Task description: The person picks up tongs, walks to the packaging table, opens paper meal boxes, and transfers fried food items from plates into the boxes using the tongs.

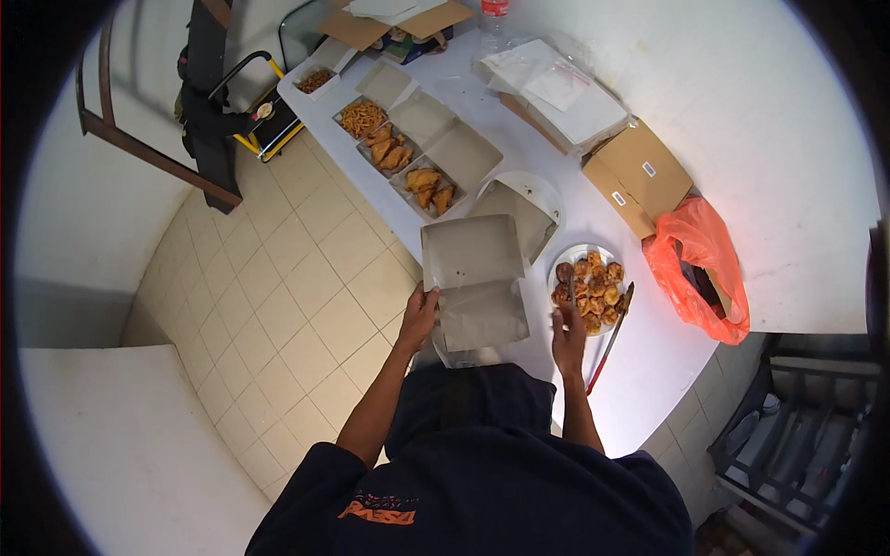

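My left hand [420, 318] grips the left edge of an open grey cardboard food box [480, 312], with its lid [470, 252] folded back. Nothing shows inside apart from a few specks. Over the near left side of a white plate [554, 269] is my right hand [568, 341], its fingers drawn together. A thin dark piece reaches from them over the browned, round fried food [593, 304]; what it is I cannot make out. A red-handled utensil, seemingly tongs [612, 345], lies against the plate's right side, apart from my hand.
Farther along the white table [445, 88], open boxes hold fried chicken [431, 189] and fries [362, 119]. Another plate [542, 192] has a box piece on it. Wrapped flat boxes [565, 93], a brown carton [640, 176] and an orange plastic bag [700, 269] line the wall.
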The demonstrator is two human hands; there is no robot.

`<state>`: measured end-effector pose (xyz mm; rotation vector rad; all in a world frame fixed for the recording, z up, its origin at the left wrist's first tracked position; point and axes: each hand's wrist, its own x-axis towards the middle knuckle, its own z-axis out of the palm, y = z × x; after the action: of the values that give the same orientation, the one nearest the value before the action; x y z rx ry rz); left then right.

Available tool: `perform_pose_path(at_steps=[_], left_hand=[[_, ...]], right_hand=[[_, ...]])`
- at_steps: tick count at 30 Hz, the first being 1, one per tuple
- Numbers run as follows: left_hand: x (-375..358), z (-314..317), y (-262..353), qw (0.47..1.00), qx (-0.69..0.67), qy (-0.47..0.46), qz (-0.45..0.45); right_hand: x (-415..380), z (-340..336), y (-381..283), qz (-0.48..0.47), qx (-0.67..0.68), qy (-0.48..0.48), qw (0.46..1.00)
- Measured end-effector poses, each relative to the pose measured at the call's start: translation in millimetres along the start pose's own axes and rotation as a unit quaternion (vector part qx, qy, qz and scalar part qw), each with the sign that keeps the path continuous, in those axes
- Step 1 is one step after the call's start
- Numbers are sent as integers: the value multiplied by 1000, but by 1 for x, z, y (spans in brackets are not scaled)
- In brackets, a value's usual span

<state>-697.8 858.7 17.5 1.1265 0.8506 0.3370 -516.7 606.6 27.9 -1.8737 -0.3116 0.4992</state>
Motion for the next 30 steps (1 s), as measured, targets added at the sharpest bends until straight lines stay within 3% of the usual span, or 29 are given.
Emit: perform_pose_path(at_steps=[2,3,4,5,7,10,16,19,21,27,30], left_hand=[[8,-6,-14,999,-39,-8,33],[8,-9,-14,998,-54,-4,23],[7,-11,-12,998,-68,1,12],[7,-12,-9,997,-81,5,2],[0,-10,1,996,-85,23,-14],[3,-20,1,996,-68,46,-35],[5,-26,8,992,-114,56,5],[12,-26,16,993,-103,60,7],[18,-26,17,993,-94,64,10],[44,-17,22,991,-109,76,26],[49,-12,29,989,-114,91,21]], right_hand=[[-10,-18,12,-104,-134,143,975],[-16,-27,18,-163,-230,217,934],[-20,-36,30,-104,-289,247,919],[-24,-45,45,-109,-334,256,901],[-38,-55,49,61,-378,227,896],[-44,-64,81,146,-367,162,904],[-47,-72,110,-3,-343,176,923],[-55,-85,83,11,-256,162,953],[-53,-103,85,-82,-222,183,954],[-64,-175,15,114,-284,160,938],[-76,-186,2,164,-291,135,933]])
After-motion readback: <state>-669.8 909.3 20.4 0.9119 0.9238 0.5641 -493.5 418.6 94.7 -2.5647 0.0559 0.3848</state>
